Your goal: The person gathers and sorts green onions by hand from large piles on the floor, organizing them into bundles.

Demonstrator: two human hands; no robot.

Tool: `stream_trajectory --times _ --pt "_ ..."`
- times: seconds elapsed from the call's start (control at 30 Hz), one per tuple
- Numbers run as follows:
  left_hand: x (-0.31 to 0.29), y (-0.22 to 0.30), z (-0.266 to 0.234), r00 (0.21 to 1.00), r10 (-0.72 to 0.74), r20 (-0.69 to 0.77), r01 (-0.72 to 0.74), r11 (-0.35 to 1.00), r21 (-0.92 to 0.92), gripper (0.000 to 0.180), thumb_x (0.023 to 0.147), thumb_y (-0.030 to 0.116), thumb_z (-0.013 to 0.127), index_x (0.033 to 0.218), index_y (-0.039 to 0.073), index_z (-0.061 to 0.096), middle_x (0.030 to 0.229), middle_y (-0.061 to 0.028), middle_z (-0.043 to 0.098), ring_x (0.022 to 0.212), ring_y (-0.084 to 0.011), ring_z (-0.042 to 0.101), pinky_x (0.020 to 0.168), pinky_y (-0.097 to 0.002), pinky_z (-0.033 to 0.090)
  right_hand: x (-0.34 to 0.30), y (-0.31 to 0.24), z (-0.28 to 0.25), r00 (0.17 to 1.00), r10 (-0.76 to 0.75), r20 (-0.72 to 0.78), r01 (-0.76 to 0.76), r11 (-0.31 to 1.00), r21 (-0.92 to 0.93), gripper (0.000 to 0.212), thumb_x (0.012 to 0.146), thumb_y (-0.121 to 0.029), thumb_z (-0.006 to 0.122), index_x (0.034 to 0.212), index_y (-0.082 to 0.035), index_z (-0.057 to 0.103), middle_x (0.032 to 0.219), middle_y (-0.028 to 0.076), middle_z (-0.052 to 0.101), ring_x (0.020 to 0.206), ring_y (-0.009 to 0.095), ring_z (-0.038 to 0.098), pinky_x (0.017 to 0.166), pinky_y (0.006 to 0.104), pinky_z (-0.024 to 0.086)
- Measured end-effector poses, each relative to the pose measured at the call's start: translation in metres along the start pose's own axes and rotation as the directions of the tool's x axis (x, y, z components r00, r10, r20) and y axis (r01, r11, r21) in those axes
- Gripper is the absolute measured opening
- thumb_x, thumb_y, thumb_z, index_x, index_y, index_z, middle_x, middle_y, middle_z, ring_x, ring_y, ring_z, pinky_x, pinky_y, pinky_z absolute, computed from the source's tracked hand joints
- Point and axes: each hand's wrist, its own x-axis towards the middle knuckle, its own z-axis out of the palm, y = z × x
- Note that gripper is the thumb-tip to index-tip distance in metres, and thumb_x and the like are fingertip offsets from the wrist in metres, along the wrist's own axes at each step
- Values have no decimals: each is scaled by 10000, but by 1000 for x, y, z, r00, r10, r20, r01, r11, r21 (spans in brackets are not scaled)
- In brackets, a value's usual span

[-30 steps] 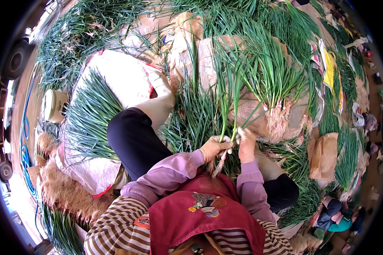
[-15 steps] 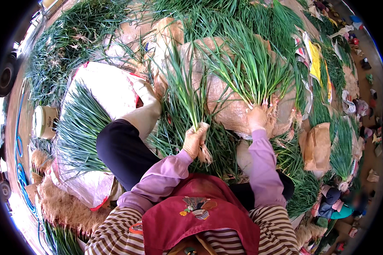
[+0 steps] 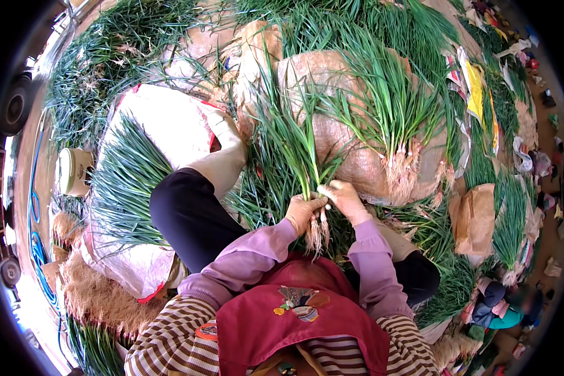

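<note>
Rooted green onions (image 3: 302, 150) stand in a small bunch in front of my lap, leaves pointing away and pale roots hanging below. My left hand (image 3: 302, 212) is closed round their stems. Right beside it, my right hand (image 3: 346, 202) pinches a green onion with a white base against the bunch. Both hands look gloved. Beyond my right hand, a larger fan of green onions (image 3: 391, 113) lies on a tan woven sack (image 3: 332, 138), its roots toward me.
A white sack (image 3: 169, 119) and a thick stack of green onions (image 3: 128, 182) lie left of my bent leg. Farther left are a cream bucket (image 3: 74, 172) and blue hose (image 3: 36, 250). A brown paper bag (image 3: 473, 219) lies right. Another person (image 3: 498, 307) sits lower right.
My right hand has left the fan on the sack and come in beside my left hand, adding to the bunch. My left hand has moved slightly right and nearer.
</note>
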Motion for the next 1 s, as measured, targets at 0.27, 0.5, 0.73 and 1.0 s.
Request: stream_trajectory --times 0.27,0.5,0.73,1.0 --pt "-8 0 -5 991 109 81 -104 993 -62 102 833 76 633 778 -1 598 638 -91 627 393 -111 502 361 -208 352 -8 25 18 959 222 -176 -107 859 500 227 916 -194 538 834 -6 635 642 16 577 541 89 521 502 233 410" --pt "-13 -5 -4 993 90 72 -91 996 10 94 825 51 633 762 13 575 626 -73 618 379 -87 482 338 -208 344 -2 -21 17 966 156 -206 -42 882 469 196 861 -223 594 749 -62 580 643 -4 525 551 89 450 514 237 351" --pt "-15 8 -8 979 110 172 -114 993 13 133 891 120 563 836 19 630 649 -30 621 393 -66 484 360 -183 324 -22 66 0 908 284 309 -21 765 -643 261 801 -264 619 850 -10 658 862 146 664 756 249 635 702 322 482" --pt "-22 5 -9 888 -35 459 -40 988 152 304 925 294 492 991 29 624 684 -6 583 454 -71 496 382 -187 338 4 -26 -2 975 209 73 -200 692 694 461 887 -421 528 1100 -19 604 774 -16 556 623 91 492 577 225 406"
